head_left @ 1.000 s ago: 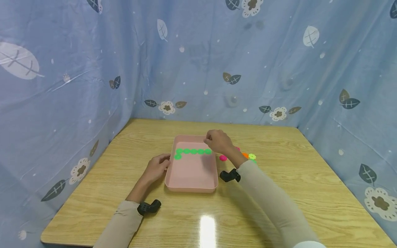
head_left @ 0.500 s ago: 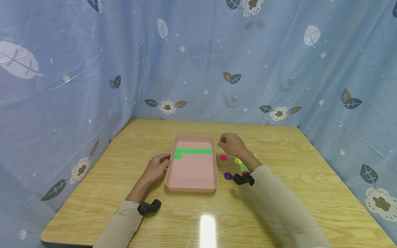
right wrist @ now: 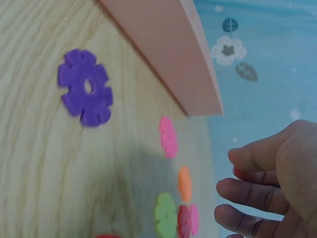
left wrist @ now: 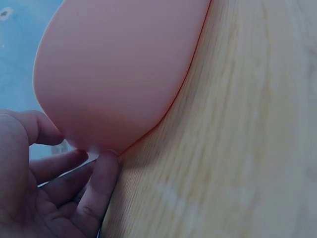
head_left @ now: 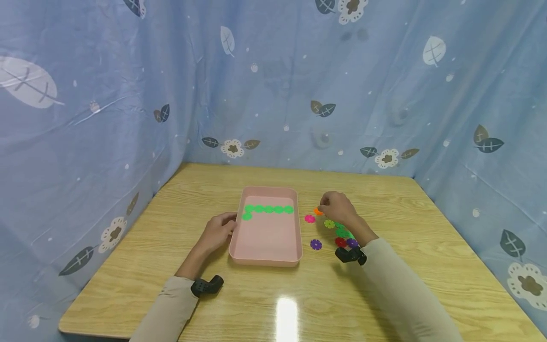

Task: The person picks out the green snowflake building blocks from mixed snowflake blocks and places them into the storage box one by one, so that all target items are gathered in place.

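Note:
In the head view, my left hand (head_left: 218, 232) is at the left side of the pink tray (head_left: 266, 261). The left wrist view has its fingertips (left wrist: 106, 163) touching the outside of the tray wall, one near the rim and others low by the tabletop. A line of green flower-shaped plastic discs (head_left: 268, 209) lies in the tray, with one below its left end. Right of the tray, my right hand (head_left: 339, 208) hovers over loose discs, fingers loosely bent and nothing held. An orange disc (head_left: 318, 211) is just beside its fingertips, near a pink disc (head_left: 309, 219).
Below the right hand lie a yellow-green disc (head_left: 329, 223), several green discs (head_left: 342, 232) and a red disc (head_left: 340, 242). One purple disc (head_left: 316, 244) lies apart, near the tray's right side. A blue patterned curtain (head_left: 273, 85) encloses the wooden table (head_left: 384, 204).
My right hand has moved right and toward me, from over the tray's far right corner to the loose discs, uncovering several of them. The left hand and the tray have stayed in place.

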{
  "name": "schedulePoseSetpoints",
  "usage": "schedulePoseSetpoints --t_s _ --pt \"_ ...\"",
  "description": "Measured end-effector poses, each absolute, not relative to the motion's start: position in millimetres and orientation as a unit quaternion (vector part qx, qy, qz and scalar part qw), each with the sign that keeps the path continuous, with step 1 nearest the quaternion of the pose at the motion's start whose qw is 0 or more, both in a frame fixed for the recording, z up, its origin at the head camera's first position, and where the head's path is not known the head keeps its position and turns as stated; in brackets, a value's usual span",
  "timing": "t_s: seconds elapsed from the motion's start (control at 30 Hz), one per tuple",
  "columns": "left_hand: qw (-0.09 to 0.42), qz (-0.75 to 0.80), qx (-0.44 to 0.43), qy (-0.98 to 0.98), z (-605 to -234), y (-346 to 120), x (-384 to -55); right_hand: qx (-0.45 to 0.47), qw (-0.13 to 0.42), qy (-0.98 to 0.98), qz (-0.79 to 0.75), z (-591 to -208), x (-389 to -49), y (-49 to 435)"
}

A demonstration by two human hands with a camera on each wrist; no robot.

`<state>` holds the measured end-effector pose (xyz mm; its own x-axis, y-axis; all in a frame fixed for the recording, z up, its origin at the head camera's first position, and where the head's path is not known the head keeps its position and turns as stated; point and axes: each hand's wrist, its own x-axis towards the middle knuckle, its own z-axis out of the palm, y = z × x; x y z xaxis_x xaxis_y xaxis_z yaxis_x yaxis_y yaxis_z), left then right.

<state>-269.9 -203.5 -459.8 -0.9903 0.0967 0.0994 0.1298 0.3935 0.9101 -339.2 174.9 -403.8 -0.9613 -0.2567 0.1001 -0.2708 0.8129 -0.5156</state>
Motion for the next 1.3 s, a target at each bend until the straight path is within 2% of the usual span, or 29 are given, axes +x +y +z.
schedulePoseSetpoints --t_s 0.27,0.7,1.3 --pt "0.012 -0.548 -0.069 -0.834 -458.4 -203.0 -271.1 0.123 0.020 -0.949 0.290 -410.5 -336.1 193.7" --pt "0.011 -0.551 -0.069 -0.832 -455.6 -201.5 -268.8 0.111 -0.003 -0.956 0.271 -416.8 -329.5 222.3" --pt "0.011 -0.555 -0.068 -0.829 -461.1 -202.1 -269.1 0.096 -0.039 -0.967 0.232 -421.0 -328.8 225.4"
